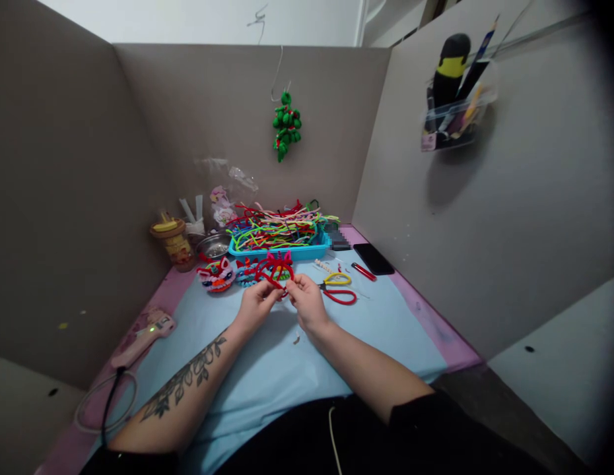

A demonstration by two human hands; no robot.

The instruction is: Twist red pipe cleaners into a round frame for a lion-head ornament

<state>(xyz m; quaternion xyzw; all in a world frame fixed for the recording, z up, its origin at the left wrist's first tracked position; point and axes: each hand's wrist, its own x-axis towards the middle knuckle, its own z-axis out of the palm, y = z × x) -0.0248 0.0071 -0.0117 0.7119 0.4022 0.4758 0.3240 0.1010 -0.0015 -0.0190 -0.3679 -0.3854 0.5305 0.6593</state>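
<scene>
Bent red pipe cleaners [273, 272] form loops above the blue cloth, held up between both hands. My left hand [257, 302] pinches them from the left, and my right hand [307, 302] grips them from the right with its fingertips together. Right behind the loops stand small pipe-cleaner figures: a red, pink and orange one [218, 276] at the left and a blue one [246, 272] partly covered by the red loops. Scissors [339, 290] with one yellow and one red handle lie beside my right hand, their blades partly hidden by it.
A blue tray [282, 253] heaped with coloured pipe cleaners stands at the back. A metal bowl [214, 247] and lidded cup [174, 244] are left of it. A red cutter [364, 272] and black phone [374, 258] lie right. A pink glue gun [143, 340] rests at left.
</scene>
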